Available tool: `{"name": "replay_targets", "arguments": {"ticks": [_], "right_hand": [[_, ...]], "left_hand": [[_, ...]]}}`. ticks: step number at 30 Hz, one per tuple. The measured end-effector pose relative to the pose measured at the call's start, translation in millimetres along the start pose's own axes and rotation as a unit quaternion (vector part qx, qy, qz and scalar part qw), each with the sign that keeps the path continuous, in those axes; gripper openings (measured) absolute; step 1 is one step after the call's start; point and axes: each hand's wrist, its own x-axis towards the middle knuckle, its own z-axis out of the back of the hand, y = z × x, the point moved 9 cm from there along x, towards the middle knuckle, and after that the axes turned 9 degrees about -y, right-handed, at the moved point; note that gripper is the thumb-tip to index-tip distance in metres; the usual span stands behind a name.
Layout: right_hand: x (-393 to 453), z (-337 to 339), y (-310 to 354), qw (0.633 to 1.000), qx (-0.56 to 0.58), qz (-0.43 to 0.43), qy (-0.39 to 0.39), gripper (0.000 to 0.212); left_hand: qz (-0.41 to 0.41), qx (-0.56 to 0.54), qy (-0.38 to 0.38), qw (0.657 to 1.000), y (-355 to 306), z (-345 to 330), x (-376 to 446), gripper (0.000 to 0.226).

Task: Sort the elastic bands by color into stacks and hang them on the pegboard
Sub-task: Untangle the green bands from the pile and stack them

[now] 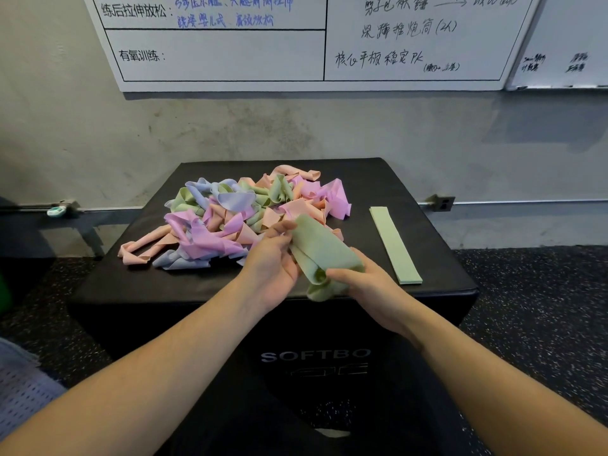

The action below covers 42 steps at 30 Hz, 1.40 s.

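Box logo's cut off by my arms; both left hand (274, 258) and right hand (365, 281) grip a green band (320, 250), tangled pile (230, 215) behind.

bands (230, 218): matt rubbery | box (411, 192): black matt leatherette | wall (230, 133): rough concrete

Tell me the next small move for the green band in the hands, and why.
Probably flatten the green band and lay it on the flat green stack to the right. Both the left hand and right hand hold it, still curled, near the mixed pile; that stack is the only sorted color.
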Motion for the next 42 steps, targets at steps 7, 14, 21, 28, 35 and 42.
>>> {"name": "replay_targets", "arguments": {"ticks": [7, 14, 21, 28, 35, 42], "right_hand": [[2.0, -1.9, -2.1, 0.989, -0.127, 0.04, -0.069, 0.027], [4.0, -1.6, 3.3, 0.96, -0.25, 0.089, -0.091, 0.022], [3.0, 15.2, -7.7, 0.956, -0.249, 0.078, -0.131, 0.03], [5.3, 26.9, -30.0, 0.992, -0.067, 0.007, -0.11, 0.015], [7.8, 19.9, -41.7, 0.974, 0.161, -0.095, -0.129, 0.04], [3.2, 25.6, -42.9, 0.983, -0.093, -0.056, -0.145, 0.044]], "left_hand": [[-0.042, 0.061, 0.038, 0.997, 0.8, -3.4, -8.3, 0.023], [0.071, 0.105, 0.039, 0.991, 40.6, 15.0, -9.3, 0.04], [0.017, 0.061, -0.008, 0.998, 31.5, 23.0, -2.8, 0.023], [-0.06, 0.084, -0.034, 0.994, 15.6, 32.6, 3.5, 0.02], [-0.137, 0.188, -0.078, 0.969, 10.2, 45.7, 3.4, 0.023], [-0.208, 0.238, -0.075, 0.946, -4.5, 28.2, -4.0, 0.022]]}}
